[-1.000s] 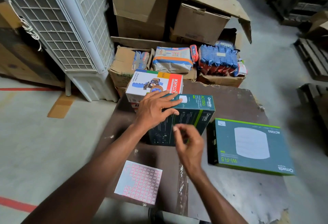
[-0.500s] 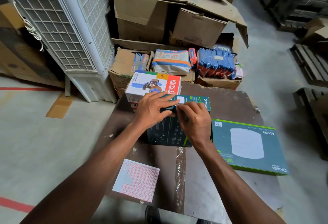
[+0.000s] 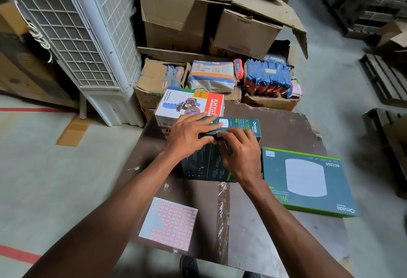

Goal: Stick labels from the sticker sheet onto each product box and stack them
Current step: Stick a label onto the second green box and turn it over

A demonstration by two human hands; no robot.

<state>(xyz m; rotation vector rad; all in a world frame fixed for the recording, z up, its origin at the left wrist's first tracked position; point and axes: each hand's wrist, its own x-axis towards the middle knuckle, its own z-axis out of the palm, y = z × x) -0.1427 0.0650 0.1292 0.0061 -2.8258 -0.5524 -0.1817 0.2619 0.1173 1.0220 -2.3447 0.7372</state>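
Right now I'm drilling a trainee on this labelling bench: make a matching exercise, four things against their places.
Things:
1. sticker sheet
2. flat teal box
3. tape dispenser box
4. upright teal box

Places:
A. under both hands
B. near table edge, left of the tape strip
C. far left corner of table
D. lying on table's right side

Pairs: 1-B, 2-D, 3-C, 4-A
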